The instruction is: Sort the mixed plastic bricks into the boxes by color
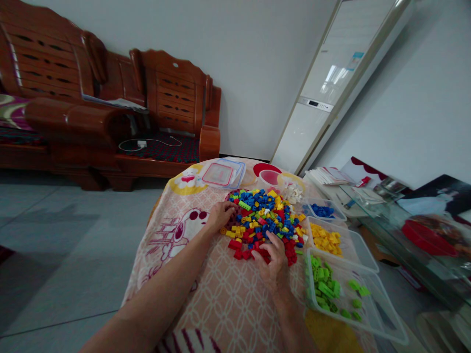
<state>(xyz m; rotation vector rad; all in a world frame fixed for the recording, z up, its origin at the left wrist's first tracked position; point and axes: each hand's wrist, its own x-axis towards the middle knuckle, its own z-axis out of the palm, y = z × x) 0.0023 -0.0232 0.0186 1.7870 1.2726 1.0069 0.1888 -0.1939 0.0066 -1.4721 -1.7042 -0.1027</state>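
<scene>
A mixed pile of small toy building bricks (263, 215) in red, blue, yellow and green lies on the cloth-covered table (221, 294). My left hand (220, 215) rests at the pile's left edge, its fingers stretched toward the bricks with nothing visible in them. Over the near side of the pile is my right hand (274, 262), thumb and fingers apart, close to the red bricks (239, 249). To the right stand clear plastic boxes: one with green bricks (324, 284), one with yellow bricks (326, 240) and one with blue bricks (322, 211).
White bricks (293, 192) sit behind the pile beside a round clear tub (270, 177). Flat plastic lids (218, 174) lie at the table's far edge. A glass table (390, 220) stands at the right, and a wooden sofa (176, 108) at the back left.
</scene>
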